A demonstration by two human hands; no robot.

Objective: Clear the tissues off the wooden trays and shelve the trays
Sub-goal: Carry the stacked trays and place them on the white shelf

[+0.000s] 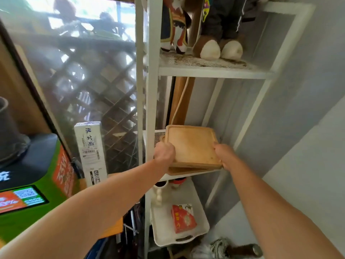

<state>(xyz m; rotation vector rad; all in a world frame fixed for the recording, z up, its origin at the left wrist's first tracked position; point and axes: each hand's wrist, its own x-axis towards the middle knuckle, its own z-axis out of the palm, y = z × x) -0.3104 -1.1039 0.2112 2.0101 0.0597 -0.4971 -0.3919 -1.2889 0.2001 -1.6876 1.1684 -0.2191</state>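
A stack of square wooden trays (192, 144) sits at the front of the middle shelf (188, 177) of a white metal rack. The top tray is bare; no tissue shows on it. A second tray's edge peeks out beneath it. My left hand (164, 152) grips the stack's left edge, fingers curled. My right hand (223, 153) holds the right front corner, fingers hidden under the tray.
The upper shelf (205, 69) carries plush toys (216, 47). Below, a white plastic tray (201, 219) holds a red packet (183, 217) and a white mug (161, 186). A tall white box (91, 152) leans by the window. A green machine (33, 199) stands left; a grey wall is right.
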